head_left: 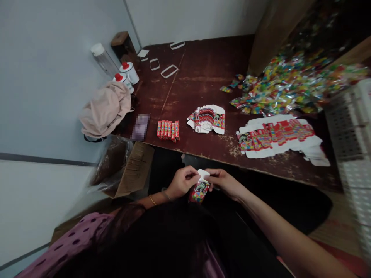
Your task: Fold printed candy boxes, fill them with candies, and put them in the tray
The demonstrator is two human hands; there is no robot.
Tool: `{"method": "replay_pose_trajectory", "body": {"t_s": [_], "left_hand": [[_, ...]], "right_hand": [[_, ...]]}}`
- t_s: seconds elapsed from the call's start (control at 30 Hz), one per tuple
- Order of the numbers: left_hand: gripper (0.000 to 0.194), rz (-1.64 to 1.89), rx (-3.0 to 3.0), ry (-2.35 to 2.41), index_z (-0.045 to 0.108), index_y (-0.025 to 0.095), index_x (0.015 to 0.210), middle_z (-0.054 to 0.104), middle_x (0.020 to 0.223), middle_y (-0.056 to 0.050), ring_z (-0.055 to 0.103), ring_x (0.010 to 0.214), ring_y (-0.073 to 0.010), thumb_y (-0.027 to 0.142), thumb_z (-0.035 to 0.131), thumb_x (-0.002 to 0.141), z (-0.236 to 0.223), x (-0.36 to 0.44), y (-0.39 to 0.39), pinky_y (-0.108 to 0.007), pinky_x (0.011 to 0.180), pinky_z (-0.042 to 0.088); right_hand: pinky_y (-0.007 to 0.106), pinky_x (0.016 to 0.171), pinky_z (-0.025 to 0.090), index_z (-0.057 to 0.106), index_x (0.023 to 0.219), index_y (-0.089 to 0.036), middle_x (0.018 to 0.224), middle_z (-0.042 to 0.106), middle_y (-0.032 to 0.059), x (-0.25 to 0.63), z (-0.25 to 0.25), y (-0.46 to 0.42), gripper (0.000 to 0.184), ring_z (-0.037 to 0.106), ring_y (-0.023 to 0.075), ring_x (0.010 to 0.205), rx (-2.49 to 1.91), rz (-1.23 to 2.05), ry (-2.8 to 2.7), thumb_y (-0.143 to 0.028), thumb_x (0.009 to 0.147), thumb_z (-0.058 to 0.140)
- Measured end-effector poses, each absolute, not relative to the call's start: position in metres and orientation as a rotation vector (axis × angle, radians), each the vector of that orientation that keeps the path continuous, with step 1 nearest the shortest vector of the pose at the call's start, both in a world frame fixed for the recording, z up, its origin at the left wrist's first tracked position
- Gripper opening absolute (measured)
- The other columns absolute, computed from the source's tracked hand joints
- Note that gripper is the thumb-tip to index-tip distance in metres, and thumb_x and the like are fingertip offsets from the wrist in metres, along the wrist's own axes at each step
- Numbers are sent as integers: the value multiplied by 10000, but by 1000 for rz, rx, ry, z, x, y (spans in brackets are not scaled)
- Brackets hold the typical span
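Head view: left hand (181, 181), right hand (225, 182) pinching red printed cardboard box (199, 192), rounded white flap (203, 173) raised.

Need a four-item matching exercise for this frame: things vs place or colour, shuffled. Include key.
1. Bag
2. Single box
3. Shiny packets
4. Row of boxes

A. Multicoloured, heaped toward the table's right end
B. Mainly red, by the table's near edge
C. Pale pink, at the table's left end
D. Between the left hand and right hand

Pairs: 1-C, 2-D, 3-A, 4-B
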State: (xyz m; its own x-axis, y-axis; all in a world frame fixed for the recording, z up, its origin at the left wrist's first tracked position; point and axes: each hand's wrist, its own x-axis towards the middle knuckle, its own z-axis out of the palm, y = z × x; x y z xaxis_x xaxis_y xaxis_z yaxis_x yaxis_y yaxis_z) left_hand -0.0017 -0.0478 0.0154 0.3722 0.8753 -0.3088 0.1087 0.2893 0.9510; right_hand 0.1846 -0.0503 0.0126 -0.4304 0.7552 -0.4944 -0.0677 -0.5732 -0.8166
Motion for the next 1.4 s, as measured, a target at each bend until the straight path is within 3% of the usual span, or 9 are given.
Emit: {"method": "replay_pose_trajectory", "body": {"t_s": [0.13, 0.27, 0.43, 0.6, 0.77, 1.0, 1.2, 1.3, 1.4], "left_hand": [[453, 596, 695, 1029, 504, 182, 1090, 574, 696, 39, 523, 595, -94, 272, 686, 686, 15, 0, -44, -212, 602, 375], [612, 399, 395, 749, 455, 178, 1261, 659, 840, -47, 636, 684, -185, 269, 603, 674, 13, 0, -41, -318, 683, 454], [611, 347, 393, 593, 483, 141, 1290, 693, 918, -111, 670, 716, -220, 290, 606, 710, 18, -4, -43, -335, 688, 483], [609, 324, 480, 588, 524, 151, 1277, 694, 997, -119, 677, 799, -198, 164, 668, 685, 23, -11, -47, -303, 737, 488], [544, 265, 468, 573, 560, 139, 1256, 690, 1003, -135, 663, 828, -178, 167, 689, 728, 22, -12, -45, -274, 745, 462], [561, 343, 401, 617, 587, 154, 1249, 670, 1085, -108, 641, 878, -154, 146, 703, 700, 27, -11, -48, -266, 819, 440], [577, 649, 527, 800, 559, 196, 1272, 652, 1110, -99, 626, 938, -186, 212, 713, 716, 26, -4, -38, -302, 834, 456], [470, 882, 719, 911, 595, 183, 1167, 662, 1044, -83, 618, 878, -168, 258, 729, 723, 25, -8, -18, -289, 797, 462], [474, 814, 959, 927, 605, 172, 1088, 662, 916, -33, 603, 808, -138, 261, 791, 661, 22, -18, 3, -258, 762, 450]], "right_hand": [[236, 571, 454, 740, 732, -174, 881, 642, 70, 180, 33, -57, 425, 568, 141, 705, -1269, 1640, -1393, -529, 859, 544], [258, 581, 456, 770, 859, -200, 864, 667, 62, 178, 37, -59, 364, 582, 147, 675, -1304, 1651, -1467, -512, 847, 583], [277, 612, 478, 776, 839, -201, 779, 675, 54, 181, 35, -54, 335, 601, 153, 647, -1326, 1574, -1507, -486, 847, 600], [328, 840, 500, 768, 963, -260, 961, 696, 65, 190, 37, -54, 287, 643, 197, 912, -1172, 1474, -1689, -447, 892, 561], [310, 776, 529, 761, 968, -225, 908, 698, 71, 193, 33, -57, 344, 659, 186, 845, -1221, 1492, -1647, -437, 931, 494], [387, 840, 524, 668, 1174, -286, 1086, 670, 82, 196, 34, -68, 293, 611, 216, 970, -1066, 998, -2067, -261, 915, 533], [420, 881, 529, 520, 1315, -337, 1251, 592, 66, 161, 8, -84, 451, 601, 227, 1087, -1231, 1318, -1392, -353, 871, 601], [360, 718, 571, 613, 1146, -304, 1014, 682, 44, 158, 3, -79, 327, 664, 215, 879, -1163, 1684, -1130, -437, 848, 611], [328, 673, 548, 676, 987, -268, 880, 698, 33, 184, 13, -42, 243, 650, 206, 772, -1260, 1620, -1285, -454, 855, 592]]}}
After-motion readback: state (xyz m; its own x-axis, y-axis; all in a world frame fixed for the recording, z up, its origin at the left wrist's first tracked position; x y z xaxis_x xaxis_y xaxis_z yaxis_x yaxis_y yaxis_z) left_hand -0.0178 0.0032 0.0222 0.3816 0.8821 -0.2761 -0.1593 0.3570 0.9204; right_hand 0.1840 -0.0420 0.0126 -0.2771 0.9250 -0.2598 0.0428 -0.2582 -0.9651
